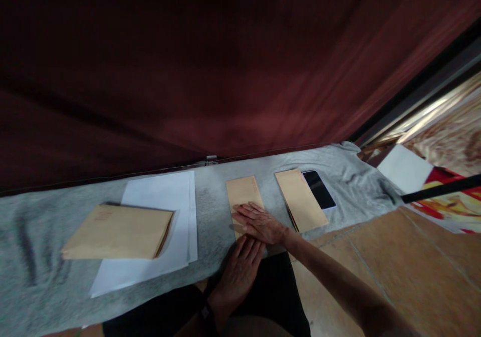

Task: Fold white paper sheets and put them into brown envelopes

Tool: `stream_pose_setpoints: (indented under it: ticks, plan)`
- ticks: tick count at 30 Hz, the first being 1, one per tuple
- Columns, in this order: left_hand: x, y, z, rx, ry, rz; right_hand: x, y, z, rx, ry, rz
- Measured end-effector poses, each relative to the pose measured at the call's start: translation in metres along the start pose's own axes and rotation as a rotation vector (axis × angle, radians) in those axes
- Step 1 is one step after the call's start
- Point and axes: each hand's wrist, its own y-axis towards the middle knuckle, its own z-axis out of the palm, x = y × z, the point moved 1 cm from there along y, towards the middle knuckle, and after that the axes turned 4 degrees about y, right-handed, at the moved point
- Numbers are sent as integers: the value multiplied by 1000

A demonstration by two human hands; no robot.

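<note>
A brown paper envelope lies flat on the grey cloth in front of me. My right hand rests palm down across its middle, fingers stretched out and pointing left. Just below, my left hand lies flat at the envelope's near end, its fingertips close to or under the right hand. Part of the envelope is hidden by both hands. To the right is a small stack of brown envelopes. A thicker stack of brown envelopes sits at the left, partly on white paper sheets.
A dark-screened phone lies beside the right-hand stack. The grey cloth covers a narrow surface along a dark red curtain. A small white object is at the curtain's foot. Tiled floor and colourful printed material are at right.
</note>
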Motion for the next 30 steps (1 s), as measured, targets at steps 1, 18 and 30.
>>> stream_pose_setpoints:
  ticks: [1, 18, 30]
  plan:
    - [-1, 0, 2, 17, -10, -9, 3, -7, 0, 8, 13, 9]
    - [7, -8, -6, 41, -58, -21, 53, -103, 18, -101, -157, 274]
    - [23, -41, -19, 47, -59, -64, 56, -115, 12, -95, -171, 352]
